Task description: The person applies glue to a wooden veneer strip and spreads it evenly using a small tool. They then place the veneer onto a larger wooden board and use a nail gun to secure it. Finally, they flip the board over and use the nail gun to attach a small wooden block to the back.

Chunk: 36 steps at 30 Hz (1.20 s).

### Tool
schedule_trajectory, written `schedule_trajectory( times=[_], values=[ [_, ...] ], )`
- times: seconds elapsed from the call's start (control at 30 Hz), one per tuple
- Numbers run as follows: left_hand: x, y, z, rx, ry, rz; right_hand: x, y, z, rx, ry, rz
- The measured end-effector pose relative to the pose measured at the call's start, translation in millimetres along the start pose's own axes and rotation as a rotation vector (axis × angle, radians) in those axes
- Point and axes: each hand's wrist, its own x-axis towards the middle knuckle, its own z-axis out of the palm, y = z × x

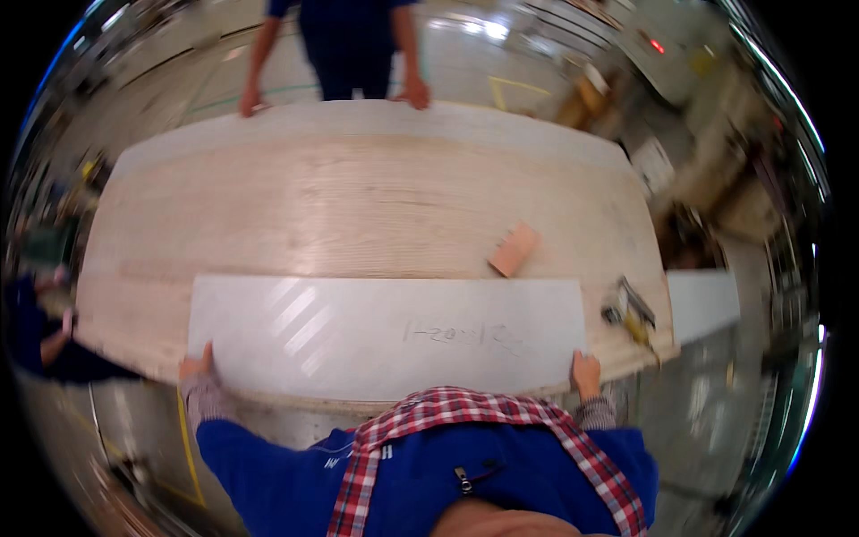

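A long white panel (367,345) with pencilled marks lies along the near side of a large pale wood-grain table top (358,206). My left hand (199,362) grips the panel's left end near its front corner, thumb on top. At the opposite end, my right hand (586,374) is closed on the right front corner. The fingers under the panel are hidden. Just beyond its far edge, toward the right, sits a small orange-pink block (515,250).
A hand tool with a yellow handle (632,318) lies at the right edge of the surface. Across from me a person in dark blue (349,45) holds the far edge, where a pale strip (358,118) runs. Another person's dark sleeve (27,331) shows at left. A white board (705,304) stands at right.
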Motion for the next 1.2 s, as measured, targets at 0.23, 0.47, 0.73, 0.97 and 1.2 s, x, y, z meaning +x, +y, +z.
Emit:
schedule_trajectory(
  times=[0.23, 0.47, 0.73, 0.97, 1.2],
  values=[
    [1, -49, -5, 0.047, -0.12, 0.079, 16, -8, -38, -0.095, 0.084, 0.062],
    [10, 33, -130, 0.216, 0.007, 0.199, 57, -35, -166, -0.149, 0.284, -0.098],
    [20, 87, -156, 0.084, 0.059, 0.179, 103, -43, -226, -0.244, 0.326, -0.038],
    [-93, 197, -141, -0.542, 0.522, 0.944, 135, -89, -192, -0.132, 0.351, 0.047],
    [-216, 279, -78, -0.128, 0.626, 1.48, 97, -179, -165, -0.042, 0.669, -0.273]
  ],
)
